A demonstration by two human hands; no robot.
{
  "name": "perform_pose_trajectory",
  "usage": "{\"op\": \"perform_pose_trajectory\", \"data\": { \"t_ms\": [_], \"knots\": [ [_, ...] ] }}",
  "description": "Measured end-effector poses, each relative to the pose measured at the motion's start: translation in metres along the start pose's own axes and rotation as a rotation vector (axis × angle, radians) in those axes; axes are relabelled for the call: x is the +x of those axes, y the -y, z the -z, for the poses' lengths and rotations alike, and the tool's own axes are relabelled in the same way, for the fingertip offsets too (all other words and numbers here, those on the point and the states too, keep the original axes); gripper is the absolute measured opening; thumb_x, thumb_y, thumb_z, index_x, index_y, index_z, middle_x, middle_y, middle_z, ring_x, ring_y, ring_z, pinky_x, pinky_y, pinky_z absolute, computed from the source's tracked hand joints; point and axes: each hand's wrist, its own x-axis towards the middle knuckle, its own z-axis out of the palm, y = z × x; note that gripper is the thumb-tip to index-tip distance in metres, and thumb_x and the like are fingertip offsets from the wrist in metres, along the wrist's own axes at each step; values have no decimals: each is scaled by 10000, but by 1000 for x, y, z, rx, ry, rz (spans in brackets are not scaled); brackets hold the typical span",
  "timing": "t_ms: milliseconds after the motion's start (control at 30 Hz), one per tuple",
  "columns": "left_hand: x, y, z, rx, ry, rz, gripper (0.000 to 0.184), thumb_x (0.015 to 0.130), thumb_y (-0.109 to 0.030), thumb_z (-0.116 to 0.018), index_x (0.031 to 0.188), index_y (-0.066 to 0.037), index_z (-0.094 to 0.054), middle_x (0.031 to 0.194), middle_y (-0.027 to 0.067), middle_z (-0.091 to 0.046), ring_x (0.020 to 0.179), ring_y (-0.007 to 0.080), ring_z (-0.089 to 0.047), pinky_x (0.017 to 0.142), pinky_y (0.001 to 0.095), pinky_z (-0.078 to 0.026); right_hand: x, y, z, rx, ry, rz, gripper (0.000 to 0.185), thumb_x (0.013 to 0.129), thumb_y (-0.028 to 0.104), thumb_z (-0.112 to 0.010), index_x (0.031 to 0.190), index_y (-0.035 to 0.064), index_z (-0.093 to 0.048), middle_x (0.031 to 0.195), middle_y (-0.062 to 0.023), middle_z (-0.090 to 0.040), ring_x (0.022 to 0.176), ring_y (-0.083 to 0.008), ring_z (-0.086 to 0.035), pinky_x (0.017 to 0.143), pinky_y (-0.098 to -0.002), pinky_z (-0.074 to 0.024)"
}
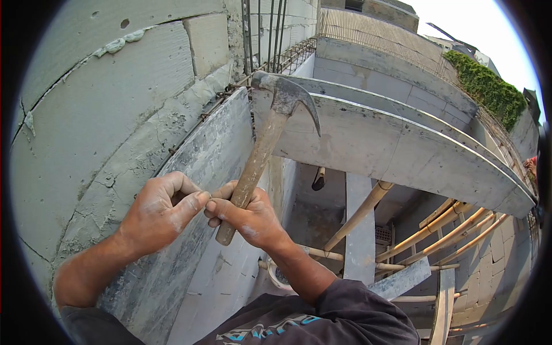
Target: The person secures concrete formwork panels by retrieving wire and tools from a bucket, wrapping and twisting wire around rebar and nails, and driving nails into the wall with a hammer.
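Observation:
A claw hammer (pixel 265 138) with a worn, dusty wooden handle stands tilted in my right hand (pixel 256 219), its metal head up and the claw pointing right. The thumb and forefinger of that hand reach left and meet my left hand (pixel 158 213). My left thumb and fingers are pinched together right at the right fingertips; something thin and pale may be between them, too small to name. Both hands are dusty and sit in front of a grey formwork panel (pixel 195 167) along the block wall (pixel 132 86).
Two long grey boards (pixel 368 135) run to the right behind the hammer. Steel rebar (pixel 270 34) rises at the wall's end. Below are bamboo poles (pixel 359 218), a plank (pixel 357 230) and a white bucket (pixel 279 277). Part of another person (pixel 530 165) shows at far right.

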Motion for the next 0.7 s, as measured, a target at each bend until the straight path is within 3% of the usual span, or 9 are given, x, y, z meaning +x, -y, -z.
{"op": "perform_pose_trajectory", "data": {
  "t_ms": [167,367,700],
  "knots": [
    [3,-1,6,-83,27,58,197,978,-186,-655,907,-5,-623,767,-13,-579,684,43,-482,598,233,-416,-3,14,-1,14,48,54,164,942,140,-671,913,-22,-674,762,-39,-655,686,-98,-633,589,-256,-506],
    [4,0,6,-49,69,20,214,982,-212,-658,917,-14,-609,748,-37,-547,651,32,-450,561,224,-389,-1,19,3,-131,-44,21,159,926,130,-703,955,-21,-662,786,-52,-653,678,-122,-656,602,-266,-526],
    [-3,-5,3,-17,120,-55,210,988,-220,-654,934,-36,-570,730,-60,-506,628,13,-427,538,214,-352,5,18,6,95,48,-77,153,917,132,-723,920,6,-636,747,-43,-612,603,-115,-610,542,-258,-491]
  ]
}}
